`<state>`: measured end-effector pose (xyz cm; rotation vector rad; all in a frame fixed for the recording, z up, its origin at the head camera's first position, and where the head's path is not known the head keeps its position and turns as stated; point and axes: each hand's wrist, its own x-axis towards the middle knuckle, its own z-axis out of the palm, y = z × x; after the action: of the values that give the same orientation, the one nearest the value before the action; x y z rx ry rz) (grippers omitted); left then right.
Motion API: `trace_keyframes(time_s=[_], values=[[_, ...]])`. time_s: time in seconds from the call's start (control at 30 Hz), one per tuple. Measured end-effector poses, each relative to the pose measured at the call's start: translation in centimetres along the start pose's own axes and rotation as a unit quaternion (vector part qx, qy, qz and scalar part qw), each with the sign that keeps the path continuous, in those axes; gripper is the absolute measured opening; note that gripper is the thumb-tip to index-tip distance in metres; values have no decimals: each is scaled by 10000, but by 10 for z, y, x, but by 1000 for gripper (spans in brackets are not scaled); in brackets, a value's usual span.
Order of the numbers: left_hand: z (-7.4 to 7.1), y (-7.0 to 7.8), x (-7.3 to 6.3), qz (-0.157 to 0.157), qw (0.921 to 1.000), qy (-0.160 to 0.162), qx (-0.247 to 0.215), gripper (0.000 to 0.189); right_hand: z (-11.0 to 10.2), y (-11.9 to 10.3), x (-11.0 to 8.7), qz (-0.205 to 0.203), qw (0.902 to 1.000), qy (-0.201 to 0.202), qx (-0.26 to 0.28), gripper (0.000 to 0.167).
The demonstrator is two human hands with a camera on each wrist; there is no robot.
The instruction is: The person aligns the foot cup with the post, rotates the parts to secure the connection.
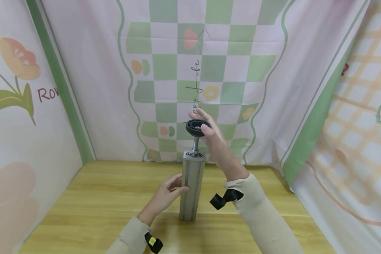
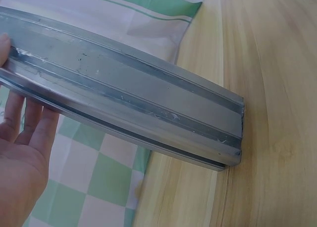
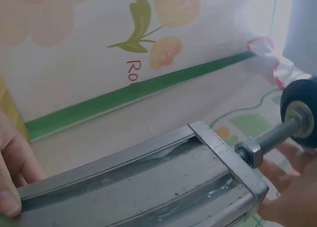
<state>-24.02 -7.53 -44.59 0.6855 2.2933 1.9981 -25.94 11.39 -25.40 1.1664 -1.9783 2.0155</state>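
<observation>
An aluminium profile [image 1: 192, 190] stands on end on the wooden table. From its end plate [image 1: 190, 155] rises a threaded bolt [image 3: 274, 139] with a nut [image 3: 251, 154], topped by a round black levelling foot [image 1: 191, 132] with its dished side up. My left hand [image 1: 165, 197] grips the profile about midway, thumb across the near face; in the left wrist view its fingers [image 2: 42, 130] lie along the far side. At the top, my right hand [image 1: 216, 139] holds the levelling foot by its right side, thumb over the rim and fingers stretched behind it.
The wooden table [image 1: 114, 197] reaches back to a hanging cloth [image 1: 165, 67] with a green and white check. Printed cloths also hang close on the left [image 1: 16, 148] and right [image 1: 352, 148]. Black straps [image 1: 225, 199] wrap both sleeves.
</observation>
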Motion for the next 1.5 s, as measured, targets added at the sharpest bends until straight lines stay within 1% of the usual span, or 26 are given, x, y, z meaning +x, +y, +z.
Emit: trace_keyframes(time_s=[0.07, 0.1, 0.27, 0.47, 0.67, 0.87, 1.07, 1.2, 1.33, 1.5], values=[[0, 0, 0, -27, 10000, -8, 2, 52, -3, 1, 1, 94, 9986, -255, 459, 78], [0, -1, -1, -38, 10000, -9, 1, 52, -4, 2, 1, 143, 9975, -331, 601, 79], [-1, -2, 0, 47, 10000, -21, 41, 51, -9, 5, 0, 200, 9926, -556, 1064, 77], [-1, -2, 0, -46, 10000, -9, 0, 54, -11, 7, 0, 206, 9914, -631, 1126, 72], [0, -1, -1, -93, 9999, 1, 94, 57, -12, 9, 1, 199, 9921, -580, 1093, 71], [0, 0, -2, -54, 9999, -33, 107, 57, -9, 12, 1, 256, 9943, -307, 986, 78], [-1, 0, -2, -39, 10000, -23, 74, 53, -1, 11, -1, 186, 9974, 12, 700, 70], [0, 1, -3, 0, 10000, -44, 66, 50, 3, 8, -4, 238, 9985, 341, 363, 66], [0, 4, -4, -22, 10000, -63, 38, 48, 8, 6, -7, 329, 9972, 674, 41, 63], [-1, 3, -4, -48, 10000, -60, 29, 47, 15, 5, -9, 231, 9947, 1000, 50, 59]])
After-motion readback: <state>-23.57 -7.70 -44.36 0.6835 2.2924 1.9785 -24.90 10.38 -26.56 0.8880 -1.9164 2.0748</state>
